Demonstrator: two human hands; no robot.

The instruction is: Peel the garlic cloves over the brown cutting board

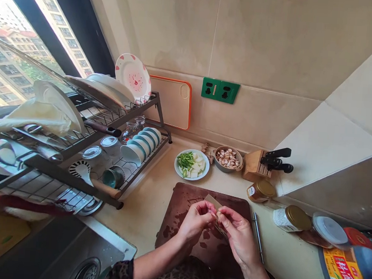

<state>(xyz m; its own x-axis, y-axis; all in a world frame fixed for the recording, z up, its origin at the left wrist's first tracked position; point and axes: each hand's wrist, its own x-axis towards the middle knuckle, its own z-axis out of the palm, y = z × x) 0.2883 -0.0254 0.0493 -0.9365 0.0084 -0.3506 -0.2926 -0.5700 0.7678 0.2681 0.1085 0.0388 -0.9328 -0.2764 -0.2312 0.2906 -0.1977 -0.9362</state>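
My left hand [196, 221] and my right hand [238, 234] meet over the brown cutting board [185, 199]. Their fingertips pinch a small pale piece, which looks like a garlic clove [218, 214], mostly covered by the fingers. Beneath the hands a flat metal blade [212, 199] lies on the wet board, partly hidden. Behind the board stands a plate [179, 171] with cut green pepper [185, 160] and white slices [198, 163]. Beside it is a bowl [228, 169] of garlic cloves [227, 157].
A two-tier dish rack [139, 168] stands at left, above the sink [60, 249]. A knife block [252, 163], several jars [262, 190] and a large labelled bottle [345, 269] line the right side. A thin metal rod [258, 236] lies beside the board. Ginger [205, 147] rests by the wall.
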